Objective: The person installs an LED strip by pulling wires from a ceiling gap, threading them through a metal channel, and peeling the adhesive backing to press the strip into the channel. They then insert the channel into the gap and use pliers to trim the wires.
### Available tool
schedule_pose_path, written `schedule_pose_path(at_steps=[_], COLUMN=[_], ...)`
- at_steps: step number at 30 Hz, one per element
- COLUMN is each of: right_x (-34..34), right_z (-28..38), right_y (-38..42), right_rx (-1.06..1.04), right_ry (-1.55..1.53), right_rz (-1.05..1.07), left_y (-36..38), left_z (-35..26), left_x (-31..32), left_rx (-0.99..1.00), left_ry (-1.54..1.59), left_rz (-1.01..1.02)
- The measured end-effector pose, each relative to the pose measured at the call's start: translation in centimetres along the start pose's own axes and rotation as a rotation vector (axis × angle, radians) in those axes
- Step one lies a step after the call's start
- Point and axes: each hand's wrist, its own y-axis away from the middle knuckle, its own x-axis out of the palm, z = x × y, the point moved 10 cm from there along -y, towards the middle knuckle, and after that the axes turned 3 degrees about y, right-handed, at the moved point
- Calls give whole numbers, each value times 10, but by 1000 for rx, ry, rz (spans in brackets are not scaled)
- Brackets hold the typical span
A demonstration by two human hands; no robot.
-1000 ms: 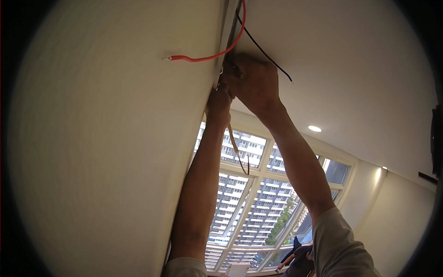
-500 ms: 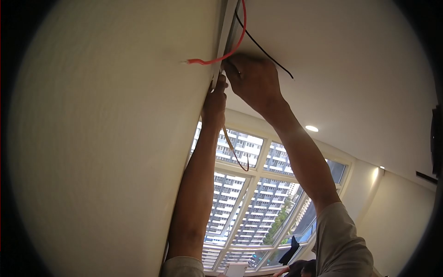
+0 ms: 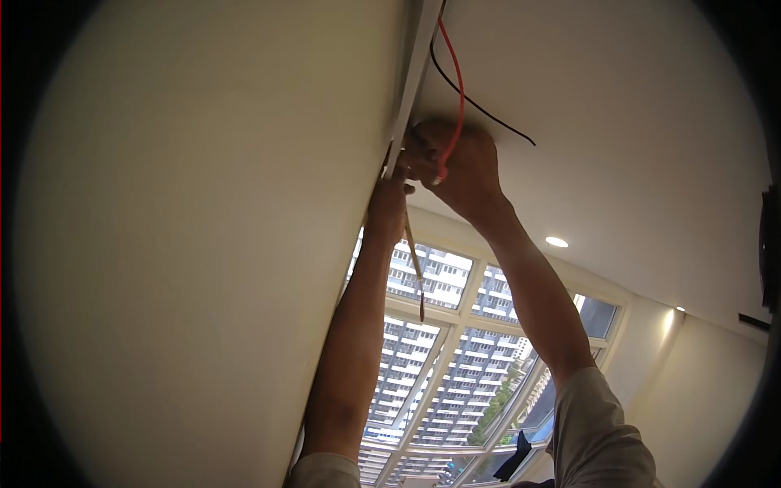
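Note:
A pale, narrow channel [image 3: 412,91] runs along the seam where the wall panel meets the ceiling. My left hand [image 3: 386,210] is raised against the lower end of this channel, fingers closed up at it. From beside that hand hangs a thin yellowish strip with a reddish-brown wire end [image 3: 416,264]. My right hand [image 3: 465,169] is up against the ceiling just right of the channel, its fingers curled in a pinch at the channel's edge; what they grip is hidden. A red wire [image 3: 459,69] hangs in front of the right hand, and a black wire [image 3: 496,118] extends to the right above it.
A broad pale panel [image 3: 195,244] fills the left side. The ceiling [image 3: 618,122] carries a round downlight [image 3: 556,241]. Behind my arms is a large framed window [image 3: 465,321] facing tall buildings. A dark cloth-like thing [image 3: 512,457] shows low near the window.
The red wire's bare end has swung from over the wall panel to in front of my right hand. The strip hangs straighter. Both hands stay at the channel while the view shifts slightly.

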Motion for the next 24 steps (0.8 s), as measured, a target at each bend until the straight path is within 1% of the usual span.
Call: schedule_pose_path(at_steps=[3, 4, 5, 6, 7, 9, 10, 12, 14, 16, 17, 19, 20, 21, 22, 23, 24], right_x=[0, -2, 1, 5, 5, 13, 9, 14, 5, 4, 5, 1, 7, 7, 5, 17, 2], right_z=[0, 1, 0, -1, -2, -7, -8, -14, -7, -8, -11, 1, -8, -7, -3, -5, -9], right_y=[0, 0, 0, -2, -3, 2, 2, 3, 2, 5, 8, 8, 9, 14, 20, 14, 20], right_rx=[-33, -37, -11, 11, 7, -3, 4, 103, 139, 128, 120, -16, -26, -140, -248, -226, -236], right_ry=[-4, -7, 7, 22, 22, 23, 20, 0, -32, -14, -59, -14, -59, -79, -100, -64, -267], right_rz=[18, 14, 82, 141, 125, 151, 127, 206, 165, 95, 57, -29, -65, -197, -334, -213, -287], left_y=[4, 6, 9, 14, 12, 8, 10, 10, 13, -1, 2, 21, 31, 44, 54, 75, 102], left_z=[1, 4, 2, -6, -6, 1, 3, 12, 12, 53, 49, 37, 37, 38, 44, 41, 40], left_x=[10, 13, 17, 24, 26, 16, 16, 16, 13, 0, 0, 3, 5, 3, -1, -11, -18], left_rx=[-25, -43, -59, -92, -81, -42, -21, -19, -54, -22, -42, -123, -174, -225, -297, -456, -603], left_ry=[-6, 63, 130, 116, 110, 252, 193, 190, 220, 402, 397, 373, 348, 309, 230, -42, -73], left_rz=[142, 144, 149, 147, 158, 80, 87, 117, 101, 199, 168, 123, 115, 99, 164, 67, 123])
